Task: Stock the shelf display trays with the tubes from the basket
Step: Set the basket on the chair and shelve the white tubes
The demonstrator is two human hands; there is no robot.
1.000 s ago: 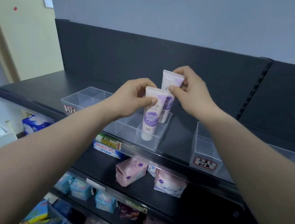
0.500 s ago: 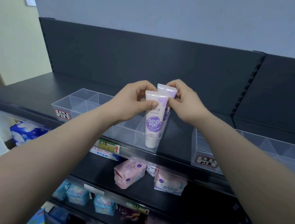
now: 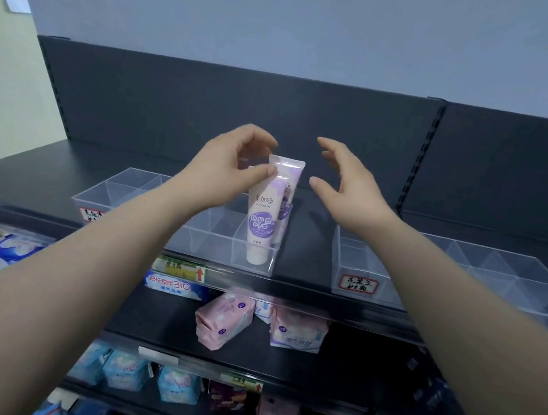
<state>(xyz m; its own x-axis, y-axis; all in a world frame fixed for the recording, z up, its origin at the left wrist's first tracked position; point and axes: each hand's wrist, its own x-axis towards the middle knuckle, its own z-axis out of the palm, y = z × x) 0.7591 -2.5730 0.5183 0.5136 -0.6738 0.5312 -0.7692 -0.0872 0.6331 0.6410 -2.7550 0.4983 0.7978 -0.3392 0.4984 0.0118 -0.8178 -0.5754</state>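
Black top shelf (image 3: 317, 212): two tubes (image 3: 259, 219) upright at left tray's (image 3: 123, 189) right end, other cells and right tray (image 3: 466, 258) apparently yet to fill; left hand (image 3: 225, 170) loosely curled, thumb touching front tube's top, right hand (image 3: 347, 185) spread, holding nothing.

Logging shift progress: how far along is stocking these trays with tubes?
Done: a front tube and a second tube behind it stand upright in the left tray, end compartment. In hand: the left hand touches the front tube's top by thumb; the right hand is open, off both. Left: the other compartments and the right tray show no tubes; the basket is out of view.
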